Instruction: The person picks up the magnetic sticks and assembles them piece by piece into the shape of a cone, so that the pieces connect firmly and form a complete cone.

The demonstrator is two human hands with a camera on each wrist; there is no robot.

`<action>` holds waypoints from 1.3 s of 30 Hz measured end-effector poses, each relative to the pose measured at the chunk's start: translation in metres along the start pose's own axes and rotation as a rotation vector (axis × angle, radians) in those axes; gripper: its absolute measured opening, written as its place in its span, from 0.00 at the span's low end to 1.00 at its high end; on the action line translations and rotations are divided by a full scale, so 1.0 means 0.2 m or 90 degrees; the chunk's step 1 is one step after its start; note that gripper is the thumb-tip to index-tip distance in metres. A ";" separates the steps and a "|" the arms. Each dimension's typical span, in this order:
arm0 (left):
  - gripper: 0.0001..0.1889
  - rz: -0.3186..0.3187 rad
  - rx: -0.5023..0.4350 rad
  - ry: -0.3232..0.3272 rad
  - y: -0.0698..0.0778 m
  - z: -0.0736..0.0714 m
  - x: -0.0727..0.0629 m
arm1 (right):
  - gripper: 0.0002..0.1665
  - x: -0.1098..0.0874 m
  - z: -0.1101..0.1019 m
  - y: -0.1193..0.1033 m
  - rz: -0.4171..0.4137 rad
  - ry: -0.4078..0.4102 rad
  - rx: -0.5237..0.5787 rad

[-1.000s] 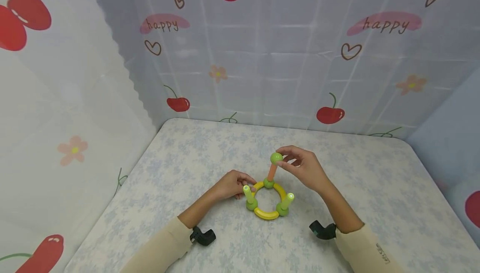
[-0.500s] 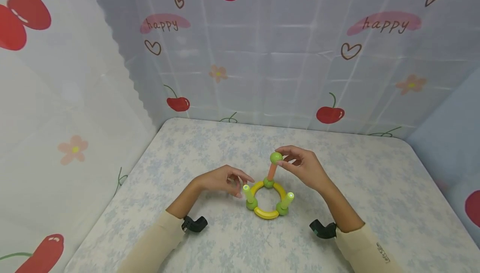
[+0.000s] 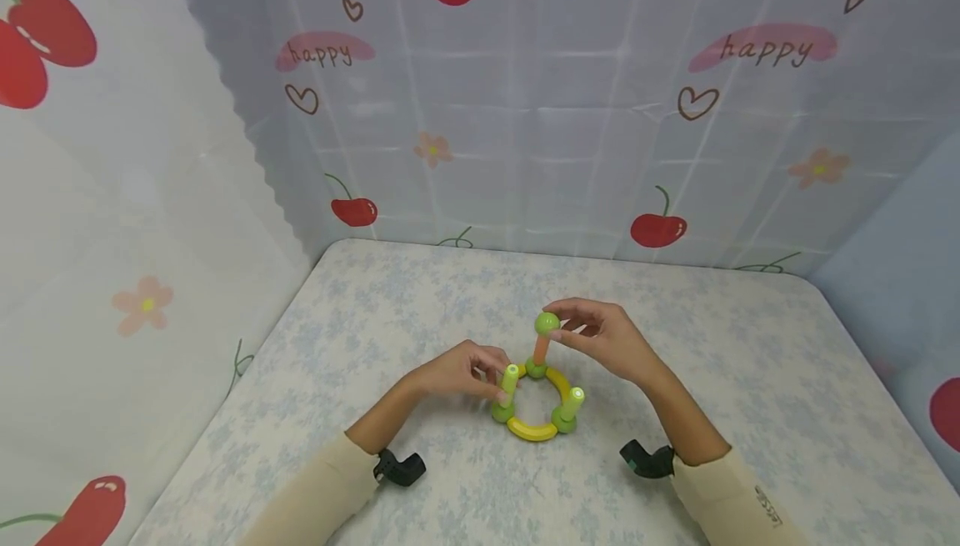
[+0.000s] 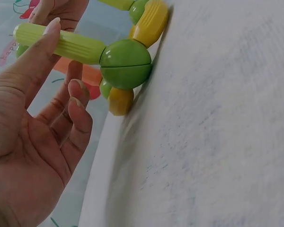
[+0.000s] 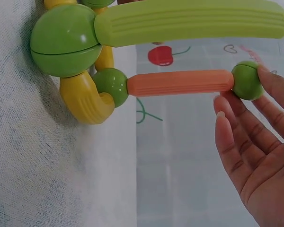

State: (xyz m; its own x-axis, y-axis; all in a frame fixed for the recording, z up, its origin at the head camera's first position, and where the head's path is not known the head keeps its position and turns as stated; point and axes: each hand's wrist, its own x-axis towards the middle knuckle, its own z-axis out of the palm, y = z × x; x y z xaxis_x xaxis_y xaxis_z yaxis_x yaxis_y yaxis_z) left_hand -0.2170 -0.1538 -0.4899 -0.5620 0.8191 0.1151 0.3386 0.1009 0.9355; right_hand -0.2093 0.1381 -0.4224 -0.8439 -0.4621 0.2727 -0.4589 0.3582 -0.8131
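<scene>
A ring of curved yellow pieces (image 3: 532, 430) joined by green ball connectors (image 4: 126, 64) lies on the table, with three rods standing up from it. My left hand (image 3: 467, 371) pinches the left light green rod (image 3: 510, 383) between thumb and fingers; in the left wrist view the thumb lies across this rod near its upper end. At the back, an orange rod (image 5: 180, 82) carries a green ball (image 3: 547, 323) on its top. My right hand (image 3: 611, 338) holds that ball by thumb and fingertips. Another light green rod (image 3: 573, 403), at the front right, is untouched.
The table (image 3: 735, 379) has a pale blue floral cover. Behind it and at the sides hang curtains (image 3: 525, 129) printed with cherries and flowers. A black wrist-worn device (image 3: 400, 468) sits at the left cuff, and a matching device (image 3: 648, 458) at the right cuff.
The left hand drew back leftwards from the ring, then came in again and took hold of the left rod, which now leans right instead of left. The right hand stays at the ball.
</scene>
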 end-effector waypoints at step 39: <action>0.11 -0.063 -0.030 0.086 -0.02 0.05 0.01 | 0.16 -0.04 -0.12 0.03 0.003 -0.383 0.067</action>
State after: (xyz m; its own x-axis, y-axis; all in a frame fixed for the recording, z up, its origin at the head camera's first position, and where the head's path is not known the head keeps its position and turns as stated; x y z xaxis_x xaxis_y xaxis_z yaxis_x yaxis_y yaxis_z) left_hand -0.2118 -0.1474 -0.4973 -0.6884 0.7227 0.0619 0.2421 0.1485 0.9588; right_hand -0.2126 0.1634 -0.4164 -0.5267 -0.8488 -0.0452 -0.3990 0.2939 -0.8686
